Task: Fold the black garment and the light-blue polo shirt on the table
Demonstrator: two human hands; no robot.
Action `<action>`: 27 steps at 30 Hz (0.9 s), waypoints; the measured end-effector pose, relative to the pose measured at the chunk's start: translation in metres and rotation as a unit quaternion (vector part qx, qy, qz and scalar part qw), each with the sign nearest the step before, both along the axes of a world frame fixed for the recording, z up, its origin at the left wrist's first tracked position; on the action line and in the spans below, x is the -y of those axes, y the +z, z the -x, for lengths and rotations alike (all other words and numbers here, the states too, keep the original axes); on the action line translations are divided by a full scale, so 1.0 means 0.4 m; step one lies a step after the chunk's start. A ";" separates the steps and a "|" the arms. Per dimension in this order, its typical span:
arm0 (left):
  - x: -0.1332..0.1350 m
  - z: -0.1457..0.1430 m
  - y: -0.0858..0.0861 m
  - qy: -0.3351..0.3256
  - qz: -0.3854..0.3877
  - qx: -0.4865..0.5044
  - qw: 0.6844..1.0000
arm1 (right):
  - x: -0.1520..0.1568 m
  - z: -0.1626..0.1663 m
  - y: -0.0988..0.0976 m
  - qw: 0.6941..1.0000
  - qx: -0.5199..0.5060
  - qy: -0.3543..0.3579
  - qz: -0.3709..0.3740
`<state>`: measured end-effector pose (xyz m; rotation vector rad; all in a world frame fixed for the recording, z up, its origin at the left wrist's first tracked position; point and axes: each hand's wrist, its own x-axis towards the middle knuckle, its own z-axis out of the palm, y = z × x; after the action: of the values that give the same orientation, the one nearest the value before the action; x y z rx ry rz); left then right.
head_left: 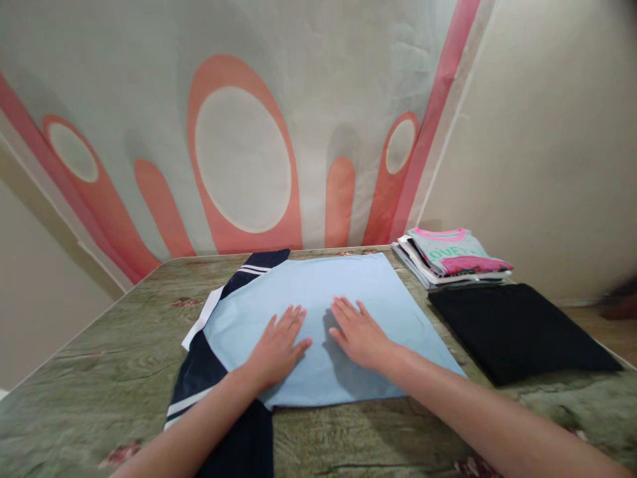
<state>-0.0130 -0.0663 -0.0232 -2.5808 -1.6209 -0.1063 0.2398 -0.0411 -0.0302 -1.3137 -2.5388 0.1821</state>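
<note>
A light blue shirt (pixel 368 285) with dark navy sleeves (pixel 199 365) lies spread out on the table, its collar side to the left. White stripes cross both sleeves, and a white band (pixel 204 318) shows at the neck. My left hand (pixel 279 345) rests flat on the blue cloth, fingers stretched out and pointing away from me. To its right, my right hand (pixel 359 333) is over the same cloth with fingers extended; a shadow beside it suggests it is slightly raised. Neither hand grips anything. My left forearm covers part of the near sleeve.
A folded black garment (pixel 517 332) lies right of the shirt. Behind it stands a stack of folded clothes (pixel 452 259), topped by a grey and pink shirt. The table (pixel 99 358) has a wood-grain cover. A wall with an orange-patterned sheet (pixel 293 242) rises behind the far edge.
</note>
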 end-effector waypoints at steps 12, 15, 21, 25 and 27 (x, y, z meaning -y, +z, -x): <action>0.155 0.124 -0.014 -0.041 0.036 -0.025 0.998 | 0.236 -0.172 -0.028 0.999 -0.011 -0.026 0.040; 0.191 0.195 -0.008 -0.010 0.046 -0.029 0.998 | 0.279 -0.251 -0.053 0.997 -0.001 -0.074 0.026; 0.138 0.177 0.088 -0.023 0.082 -0.006 0.996 | 0.208 -0.248 0.010 0.990 0.013 -0.133 0.046; 0.054 -0.019 0.097 -0.046 0.007 0.016 0.999 | 0.108 -0.126 0.050 0.997 0.001 -0.076 0.012; 0.033 -0.077 0.063 -0.069 0.021 0.000 0.997 | 0.084 -0.094 0.034 0.998 0.011 -0.061 0.019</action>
<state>0.0176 -0.0796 0.0020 -2.7234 -1.4586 -0.0828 0.2773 -0.0748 -0.0166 -1.4883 -2.4739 0.1916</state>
